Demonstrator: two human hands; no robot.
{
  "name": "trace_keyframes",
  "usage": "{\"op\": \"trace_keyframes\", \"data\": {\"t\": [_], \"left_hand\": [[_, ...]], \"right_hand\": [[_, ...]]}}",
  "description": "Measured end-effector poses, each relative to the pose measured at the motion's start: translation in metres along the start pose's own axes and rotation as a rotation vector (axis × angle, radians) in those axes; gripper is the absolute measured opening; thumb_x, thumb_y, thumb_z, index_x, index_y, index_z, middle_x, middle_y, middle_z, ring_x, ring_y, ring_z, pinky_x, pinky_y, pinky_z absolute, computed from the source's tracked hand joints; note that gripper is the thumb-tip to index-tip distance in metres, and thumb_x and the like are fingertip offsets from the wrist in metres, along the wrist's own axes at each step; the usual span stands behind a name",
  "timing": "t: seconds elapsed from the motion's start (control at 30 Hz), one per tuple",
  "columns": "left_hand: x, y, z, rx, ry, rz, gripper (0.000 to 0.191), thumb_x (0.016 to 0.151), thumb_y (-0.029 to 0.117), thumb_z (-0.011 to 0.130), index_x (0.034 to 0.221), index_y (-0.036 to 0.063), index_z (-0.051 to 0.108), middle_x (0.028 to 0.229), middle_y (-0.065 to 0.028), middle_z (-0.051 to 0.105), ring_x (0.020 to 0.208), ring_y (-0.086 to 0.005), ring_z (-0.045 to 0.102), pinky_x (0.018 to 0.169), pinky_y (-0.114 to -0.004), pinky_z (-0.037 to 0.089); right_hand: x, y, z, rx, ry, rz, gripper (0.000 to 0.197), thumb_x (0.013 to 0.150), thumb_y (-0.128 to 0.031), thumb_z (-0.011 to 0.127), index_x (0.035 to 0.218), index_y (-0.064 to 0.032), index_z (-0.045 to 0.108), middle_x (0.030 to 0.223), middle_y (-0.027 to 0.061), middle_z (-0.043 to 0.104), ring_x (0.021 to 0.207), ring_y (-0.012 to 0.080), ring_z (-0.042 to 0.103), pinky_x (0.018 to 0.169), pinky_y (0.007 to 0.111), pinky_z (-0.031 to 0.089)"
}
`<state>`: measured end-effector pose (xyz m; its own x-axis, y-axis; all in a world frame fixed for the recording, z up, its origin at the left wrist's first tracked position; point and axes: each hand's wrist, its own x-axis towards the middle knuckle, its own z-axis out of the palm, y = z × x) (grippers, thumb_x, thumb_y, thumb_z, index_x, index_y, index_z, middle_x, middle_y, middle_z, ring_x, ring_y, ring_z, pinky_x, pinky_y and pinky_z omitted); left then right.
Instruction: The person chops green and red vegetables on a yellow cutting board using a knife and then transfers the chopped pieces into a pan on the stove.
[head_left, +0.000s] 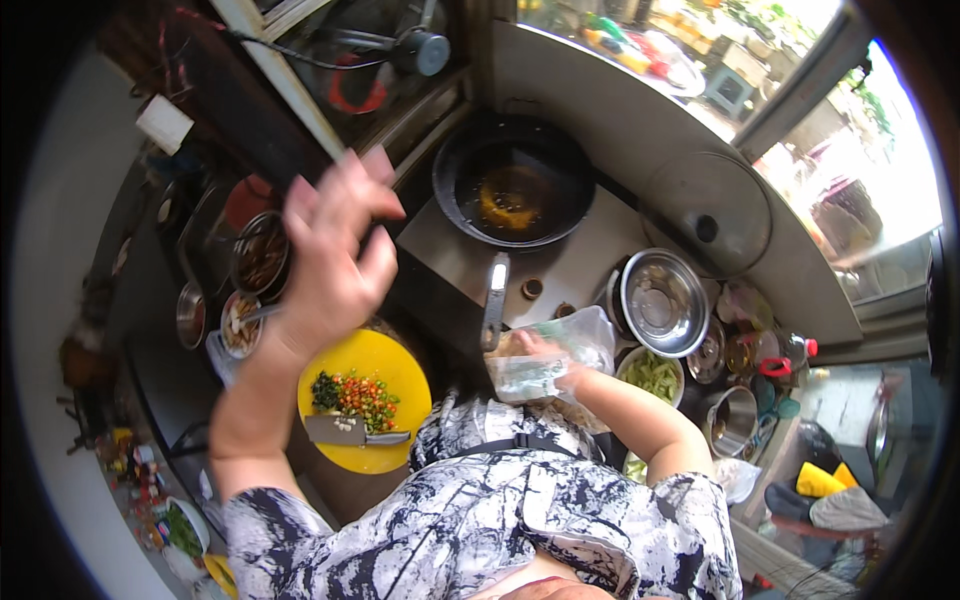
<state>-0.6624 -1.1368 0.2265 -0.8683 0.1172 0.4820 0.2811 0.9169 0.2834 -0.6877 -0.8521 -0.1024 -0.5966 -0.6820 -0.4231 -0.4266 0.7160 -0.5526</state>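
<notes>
My left hand (341, 247), blurred by motion, is raised at the left of the stove with its fingers apart. I see nothing in it. My right hand (544, 351) grips a clear plastic bag (592, 330) in front of my body. Part of the hand is behind the plastic, and the bag's contents are hard to make out. Beyond the bag sits a black wok (517, 180) on the stove (465, 247), with a small pool of yellowish liquid at its bottom. The wok's handle (495, 300) points towards me, its end close to the bag.
A yellow cutting board (367, 457) bears chopped peppers (367, 397) and a cleaver (334, 431). Bowls of food (259, 259) stand at left. On the right are a steel basin (664, 300), a bowl of sliced green vegetable (651, 377) and a glass lid (705, 195) against the wall.
</notes>
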Motion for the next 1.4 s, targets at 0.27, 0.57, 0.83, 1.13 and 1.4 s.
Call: {"op": "trace_keyframes", "data": {"t": [0.27,0.57,0.83,1.13,1.4], "left_hand": [[-0.084,0.005,0.076,-0.988,-0.173,-0.472,0.025,0.094,0.002,0.057,0.118,-0.0004,0.062,0.119,-0.0102,0.067,0.116,-0.0184,0.061,0.105,-0.032,0.043],[-0.092,-0.013,-0.075,-0.721,0.517,0.091,0.032,0.098,0.021,0.044,0.116,0.0004,0.061,0.124,-0.0236,0.062,0.121,-0.0331,0.058,0.104,-0.045,0.045],[-0.066,0.006,-0.054,-0.771,0.118,0.294,0.036,0.099,0.024,0.042,0.116,0.0,0.061,0.122,-0.0232,0.062,0.119,-0.0328,0.058,0.104,-0.046,0.044],[-0.058,0.017,-0.062,-0.736,-0.017,0.295,0.04,0.099,0.028,0.039,0.117,-0.0004,0.06,0.119,-0.0228,0.062,0.117,-0.0325,0.058,0.104,-0.047,0.043],[-0.048,0.025,-0.066,-0.766,-0.05,0.341,0.044,0.099,0.031,0.036,0.117,-0.0008,0.06,0.117,-0.0224,0.062,0.115,-0.0323,0.058,0.103,-0.047,0.043]], "right_hand": [[0.001,-0.014,0.002,-0.003,-0.014,0.041,0.091,0.078,-0.056,0.069,0.149,-0.0146,0.029,0.13,0.0252,0.056,0.116,0.0422,0.059,0.095,0.046,0.049],[0.016,0.014,0.024,0.025,0.015,-0.023,0.093,0.078,-0.053,0.07,0.15,-0.0159,0.023,0.132,0.0312,0.051,0.116,0.0494,0.056,0.1,0.052,0.043],[0.002,0.044,0.013,0.103,0.003,0.031,0.092,0.079,-0.057,0.069,0.148,-0.0129,0.028,0.128,0.0301,0.054,0.115,0.0459,0.057,0.099,0.047,0.046],[0.019,0.041,0.035,0.039,0.038,-0.039,0.085,0.087,-0.06,0.062,0.147,-0.0089,0.031,0.12,0.0295,0.057,0.109,0.0432,0.062,0.095,0.041,0.049],[0.01,0.017,0.005,0.105,-0.062,-0.026,0.089,0.085,-0.059,0.064,0.149,-0.0094,0.027,0.134,0.0328,0.047,0.116,0.047,0.057,0.1,0.045,0.046]]}}
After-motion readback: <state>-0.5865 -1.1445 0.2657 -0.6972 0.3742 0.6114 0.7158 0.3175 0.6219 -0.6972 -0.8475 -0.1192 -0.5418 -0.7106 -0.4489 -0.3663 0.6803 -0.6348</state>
